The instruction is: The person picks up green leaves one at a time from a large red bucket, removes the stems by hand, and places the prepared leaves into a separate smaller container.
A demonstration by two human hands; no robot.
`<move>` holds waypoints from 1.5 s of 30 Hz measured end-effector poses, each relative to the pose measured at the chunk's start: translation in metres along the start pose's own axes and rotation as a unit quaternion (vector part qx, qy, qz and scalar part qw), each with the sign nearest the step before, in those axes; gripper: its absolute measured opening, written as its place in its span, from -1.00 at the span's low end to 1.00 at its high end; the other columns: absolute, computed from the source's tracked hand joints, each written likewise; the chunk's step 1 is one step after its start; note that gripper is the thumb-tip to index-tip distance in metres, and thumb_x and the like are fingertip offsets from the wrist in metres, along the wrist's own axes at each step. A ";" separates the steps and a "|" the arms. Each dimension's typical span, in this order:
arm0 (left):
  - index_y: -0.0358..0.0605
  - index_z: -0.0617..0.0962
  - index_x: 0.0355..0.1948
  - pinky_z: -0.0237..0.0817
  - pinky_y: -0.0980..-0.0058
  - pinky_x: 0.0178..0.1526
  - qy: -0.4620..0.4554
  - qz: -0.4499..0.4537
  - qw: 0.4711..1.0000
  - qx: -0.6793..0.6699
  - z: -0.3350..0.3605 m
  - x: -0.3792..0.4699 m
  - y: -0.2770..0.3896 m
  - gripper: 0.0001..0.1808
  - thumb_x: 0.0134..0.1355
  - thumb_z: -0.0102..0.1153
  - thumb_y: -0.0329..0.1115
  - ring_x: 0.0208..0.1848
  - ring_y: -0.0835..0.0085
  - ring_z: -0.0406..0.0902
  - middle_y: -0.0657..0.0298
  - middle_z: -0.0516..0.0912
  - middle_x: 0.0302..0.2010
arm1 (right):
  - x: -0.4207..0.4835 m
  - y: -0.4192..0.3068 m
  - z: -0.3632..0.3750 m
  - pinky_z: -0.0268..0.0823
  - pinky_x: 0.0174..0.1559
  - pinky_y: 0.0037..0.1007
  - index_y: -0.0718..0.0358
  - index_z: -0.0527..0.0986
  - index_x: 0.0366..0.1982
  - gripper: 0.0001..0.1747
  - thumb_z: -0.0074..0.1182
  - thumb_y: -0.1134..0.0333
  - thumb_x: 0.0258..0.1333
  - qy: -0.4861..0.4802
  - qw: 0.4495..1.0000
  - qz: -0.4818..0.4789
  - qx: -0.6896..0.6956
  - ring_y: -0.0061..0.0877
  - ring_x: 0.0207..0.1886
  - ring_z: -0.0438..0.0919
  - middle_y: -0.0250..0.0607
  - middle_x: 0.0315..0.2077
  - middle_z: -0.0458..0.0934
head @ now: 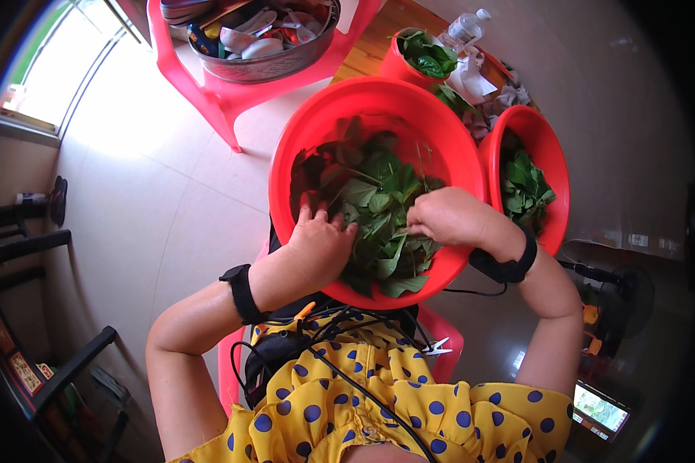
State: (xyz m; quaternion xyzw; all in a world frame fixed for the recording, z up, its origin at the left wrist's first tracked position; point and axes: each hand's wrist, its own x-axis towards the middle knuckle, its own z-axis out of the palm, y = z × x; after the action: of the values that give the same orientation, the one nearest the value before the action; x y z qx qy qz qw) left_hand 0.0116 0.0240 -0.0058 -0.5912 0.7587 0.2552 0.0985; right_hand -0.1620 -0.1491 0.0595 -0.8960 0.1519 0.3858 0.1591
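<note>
A large red plastic basin (376, 92) sits in front of me, over my lap. Loose leafy greens (382, 199) fill much of it, green leaves with thin stems. My left hand (322, 237) reaches over the near left rim with fingers apart, the tips among the leaves at the basin's left side. On the right, my right hand (449, 217) has its fingers pinched together on leafy greens near a pale stem. Its fingertips are partly hidden by the hand itself. Each wrist wears a black strap.
A second red basin (563, 191) with greens touches the right side. Behind stand a red bucket (389, 66) of leaves and a clear plastic bottle (463, 29) on a wooden surface. A pink stool (226, 104) bears a metal basin (260, 70) of spoons. Black cables (362, 388) cross my lap.
</note>
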 end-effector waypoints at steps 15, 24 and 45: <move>-0.04 0.50 0.27 0.18 -0.01 0.36 0.132 0.016 0.982 -0.133 -0.007 -0.005 -0.002 -0.48 0.33 0.12 -0.09 0.27 -0.06 0.47 0.04 0.59 0.16 | 0.132 0.012 -0.008 0.47 -0.22 -0.03 0.33 0.54 -0.40 -0.61 0.21 0.08 0.15 0.350 0.925 0.088 0.121 0.00 -0.28 0.67 0.13 -0.35 0.66; -0.26 0.50 0.13 0.39 0.40 0.08 0.164 0.048 0.674 -0.718 -0.033 0.023 -0.005 -0.61 0.41 0.17 -0.23 -0.02 0.41 0.58 0.19 0.68 -0.07 | 0.011 -0.012 -0.010 0.26 -0.55 -0.72 0.23 0.50 -0.20 -0.86 0.12 0.31 0.36 0.301 0.727 0.030 0.616 -0.80 -0.54 0.51 -0.41 -0.38 0.62; -0.23 0.51 0.12 0.31 0.48 0.21 0.103 0.100 0.515 -0.845 -0.062 0.039 0.008 -0.67 0.45 0.06 -0.25 0.07 0.52 0.54 0.29 0.64 0.06 | -0.033 -0.054 0.030 0.45 -0.42 -0.63 0.30 0.49 -0.11 -0.83 0.07 0.34 0.40 0.465 0.536 0.005 0.704 -0.57 -0.43 0.67 -0.26 -0.26 0.65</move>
State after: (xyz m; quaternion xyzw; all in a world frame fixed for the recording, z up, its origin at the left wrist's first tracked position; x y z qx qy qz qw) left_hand 0.0026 -0.0389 0.0315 -0.3384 0.2443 0.7213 -0.5527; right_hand -0.1817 -0.0833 0.0740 -0.5471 0.4315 -0.3163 0.6437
